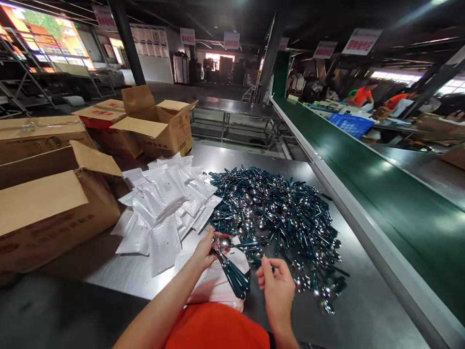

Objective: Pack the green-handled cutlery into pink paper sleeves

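My left hand (208, 249) is closed around a bunch of spoons (234, 276), their dark green handles fanned down to the right. One more spoon (225, 241) lies crosswise at the top of that bunch, its bowl by my left fingers. To the right, my right hand (278, 283) has thumb and fingers curled together, with a dark spoon handle partly showing at the fingers. Beneath the held spoons is a stack of white bags (207, 286) against the table edge. A large heap of loose spoons (276, 208) spreads just beyond both hands.
White padded packets (165, 194) are piled left of the heap on the metal table (363, 291). Open cardboard boxes (43, 208) line the left side. A green conveyor belt (363, 179) runs along the right. Beyond it are a blue basket (350, 125) and people in orange.
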Tool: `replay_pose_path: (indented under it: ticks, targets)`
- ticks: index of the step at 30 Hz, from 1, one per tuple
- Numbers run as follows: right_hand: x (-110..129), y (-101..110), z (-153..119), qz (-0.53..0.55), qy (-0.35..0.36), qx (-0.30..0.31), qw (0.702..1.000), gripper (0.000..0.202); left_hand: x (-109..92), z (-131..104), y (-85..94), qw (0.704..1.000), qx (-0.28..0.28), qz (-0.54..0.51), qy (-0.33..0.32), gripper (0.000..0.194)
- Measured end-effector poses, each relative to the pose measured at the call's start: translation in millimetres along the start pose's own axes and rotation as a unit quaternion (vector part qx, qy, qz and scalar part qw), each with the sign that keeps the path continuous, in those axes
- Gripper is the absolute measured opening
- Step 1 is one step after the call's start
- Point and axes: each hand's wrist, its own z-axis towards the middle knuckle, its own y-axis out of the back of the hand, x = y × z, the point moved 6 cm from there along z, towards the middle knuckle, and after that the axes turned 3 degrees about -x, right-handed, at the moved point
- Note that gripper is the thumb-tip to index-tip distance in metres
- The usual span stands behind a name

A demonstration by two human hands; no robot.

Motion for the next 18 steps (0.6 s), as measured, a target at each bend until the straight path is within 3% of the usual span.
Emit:
replay_pose_path:
  ticks: [3, 5, 8, 11, 13, 15, 18]
  targets:
    - [-24, -17, -1, -0.008, -0.045, 0.029, 0.999, 0.043, 2, -4, -4.9, 1.000, -0.018, -0.014, -0.013, 0.035]
    - [-36, -21, -2, -0.039, -0.036, 0.040, 0.998, 0.045, -1, -6, -5.7, 0.999, -0.025, -0.026, -0.025, 0.034]
    - [-41, -23, -3, -0.118, 0.042, 0.032, 0.992, 0.044, -7, -8, -4.5, 0.998, -0.032, -0.037, -0.041, 0.032]
    - [-33, -19, -3, -0.170, 0.135, -0.030, 0.976, 0.038, -12, -12, -3.0, 0.998, -0.021, -0.025, -0.060, 0.033]
    - [-23, -18, -2, -0.174, 0.203, -0.049, 0.962, 0.049, -14, -16, -3.6, 0.997, -0.001, -0.001, -0.072, 0.034]
    - [-18, -25, 0, -0.178, 0.228, 0.023, 0.957, 0.050, -16, -20, -5.2, 0.996, 0.020, 0.026, -0.079, 0.035]
    - [-31, -41, 0, -0.150, 0.108, 0.188, 0.965, 0.040, -21, -23, -6.8, 0.994, 0.025, 0.025, -0.105, 0.037]
